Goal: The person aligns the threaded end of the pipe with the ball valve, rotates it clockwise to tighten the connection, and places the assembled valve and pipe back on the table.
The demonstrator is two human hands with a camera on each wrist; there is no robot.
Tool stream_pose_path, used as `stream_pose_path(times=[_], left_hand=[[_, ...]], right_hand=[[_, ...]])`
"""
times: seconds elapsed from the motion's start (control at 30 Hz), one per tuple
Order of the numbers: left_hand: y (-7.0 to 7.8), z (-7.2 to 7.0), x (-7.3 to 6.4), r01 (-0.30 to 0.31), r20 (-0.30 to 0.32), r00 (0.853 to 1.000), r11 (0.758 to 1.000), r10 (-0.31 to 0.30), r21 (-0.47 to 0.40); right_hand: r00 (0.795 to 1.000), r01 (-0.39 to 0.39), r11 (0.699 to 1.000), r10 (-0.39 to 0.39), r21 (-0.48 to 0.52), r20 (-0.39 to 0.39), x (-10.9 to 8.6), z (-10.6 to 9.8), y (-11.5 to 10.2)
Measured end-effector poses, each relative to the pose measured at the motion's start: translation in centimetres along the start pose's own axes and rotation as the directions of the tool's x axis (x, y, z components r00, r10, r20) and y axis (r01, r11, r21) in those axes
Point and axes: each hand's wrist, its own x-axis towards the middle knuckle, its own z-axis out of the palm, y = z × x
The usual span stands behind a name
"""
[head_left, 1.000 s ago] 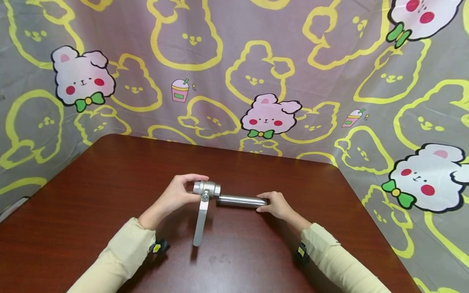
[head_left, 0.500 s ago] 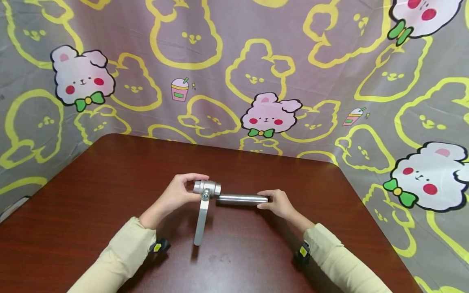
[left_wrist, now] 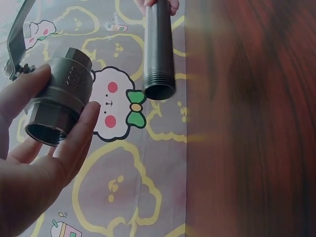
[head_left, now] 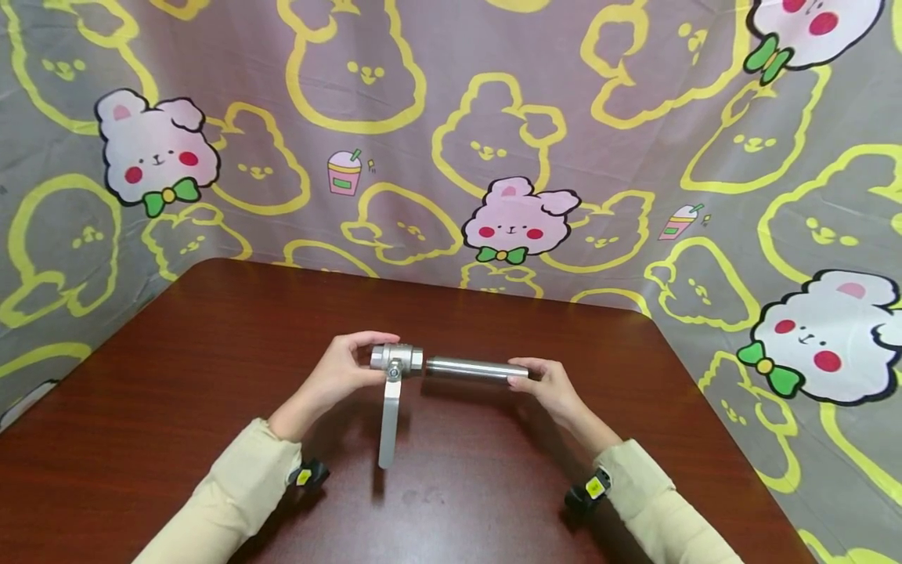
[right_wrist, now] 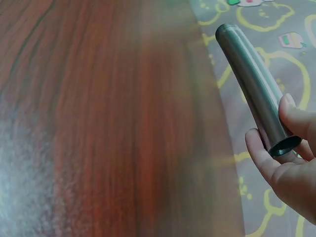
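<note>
My left hand [head_left: 340,370] grips a metal ball valve [left_wrist: 66,86] by its hexagonal body, thumb on one side and fingers on the other. The valve's flat lever handle [head_left: 389,427] points toward me in the head view. My right hand [head_left: 551,385] pinches the right end of a steel pipe [head_left: 472,369] between thumb and fingers. Screw threads [left_wrist: 160,78] ring the pipe's other end, which faces the valve with a small gap in the head view. In the right wrist view the hollow near end of the pipe [right_wrist: 256,94] shows beside my fingers.
Both hands work over a brown wood-grain table [head_left: 247,313]. A grey curtain [head_left: 423,157] printed with yellow outlines and white rabbit faces stands around its back and sides. Dark straps with yellow tags sit at both wrists.
My right hand has lifted the pipe and drawn it slightly to the right, so its threaded end now stands level with the valve's opening. The left hand has barely moved.
</note>
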Motion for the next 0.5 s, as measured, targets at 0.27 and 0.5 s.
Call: stream_pose_path(times=[0.27, 0.5], left_hand=[[0.2, 0.0, 0.1, 0.050, -0.021, 0.999, 0.999, -0.051, -0.018], [0.2, 0.0, 0.1, 0.052, -0.009, 0.999, 0.998, -0.052, -0.019]], right_hand=[[0.999, 0.018, 0.987, -0.013, 0.161, -0.033, -0.5, -0.2, -0.6], [0.998, 0.057, 0.972, -0.047, 0.230, -0.048, -1.1, -0.2, -1.3]])
